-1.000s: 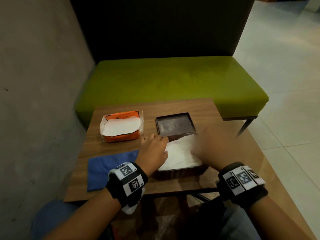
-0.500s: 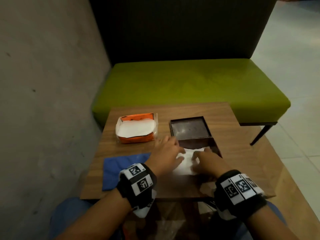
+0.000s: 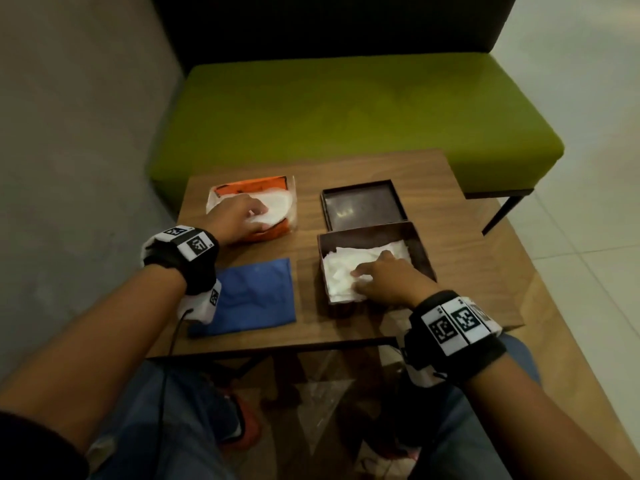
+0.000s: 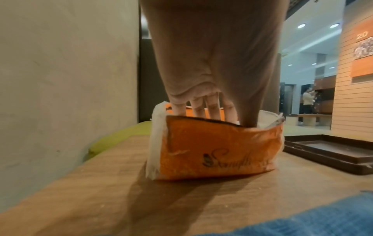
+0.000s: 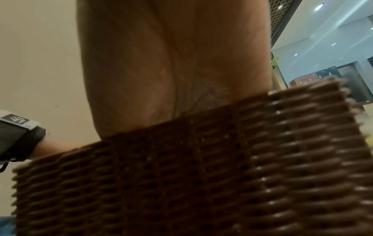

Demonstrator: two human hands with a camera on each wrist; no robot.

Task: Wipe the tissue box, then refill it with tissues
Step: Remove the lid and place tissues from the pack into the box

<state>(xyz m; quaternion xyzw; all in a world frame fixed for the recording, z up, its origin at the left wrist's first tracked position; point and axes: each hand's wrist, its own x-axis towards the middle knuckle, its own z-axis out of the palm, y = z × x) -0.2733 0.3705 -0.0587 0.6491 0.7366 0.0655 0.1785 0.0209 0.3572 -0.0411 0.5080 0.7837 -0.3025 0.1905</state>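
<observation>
Right hand [image 3: 381, 278] at lower right of centre in the head view, fingers laid down flat on the white tissues [image 3: 349, 268] inside the brown woven tissue box [image 3: 424, 258]; not closed round anything as far as visible, fingertips partly sunk in the paper. Box directly under and around that hand, near edge of the wooden table [image 3: 467, 271]; in the right wrist view only the woven wall [image 5: 201, 175] and the palm above it, fingers hidden.

Left of the box, flat on the table at lower centre: blue cloth [image 3: 256, 296], apart from both hands.

Farther up, left of centre: left hand [image 3: 235, 216] reaching into the open orange tissue pack [image 3: 273, 230], fingers [image 4: 212, 108] dipped behind the pack's torn front edge onto the white sheets; grip on a sheet not clear enough to tell.

Right of the pack, just behind the box: dark box lid [image 3: 363, 204], lying upturned, touched by neither hand.

Beyond the table, across the upper frame: green bench [image 3: 346, 109] and grey wall [image 3: 69, 133].
</observation>
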